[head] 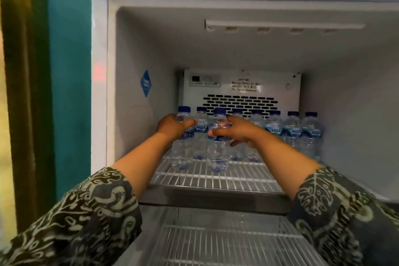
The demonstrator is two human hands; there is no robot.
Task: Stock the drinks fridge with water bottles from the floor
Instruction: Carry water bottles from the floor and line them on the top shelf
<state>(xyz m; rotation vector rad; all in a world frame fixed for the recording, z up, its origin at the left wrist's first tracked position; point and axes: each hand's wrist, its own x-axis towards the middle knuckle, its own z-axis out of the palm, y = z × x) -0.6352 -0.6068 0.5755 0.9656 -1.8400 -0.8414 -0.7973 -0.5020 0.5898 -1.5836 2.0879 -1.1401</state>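
Observation:
The drinks fridge stands open, and its top wire shelf [216, 179] carries clear water bottles with blue caps. My left hand [172, 127] grips one upright bottle [182, 153] at the shelf's left. My right hand [235, 130] grips a second upright bottle [218, 153] just to the right of it. Both bottles stand on the shelf in front of a back row of several bottles [293, 134] that runs to the right wall.
A vent panel [239, 90] with a caution label covers the fridge's back wall. A second wire shelf [216, 242] lies below the top one. The fridge's left wall [133, 97] is close beside my left hand. A teal wall [69, 71] stands to the left.

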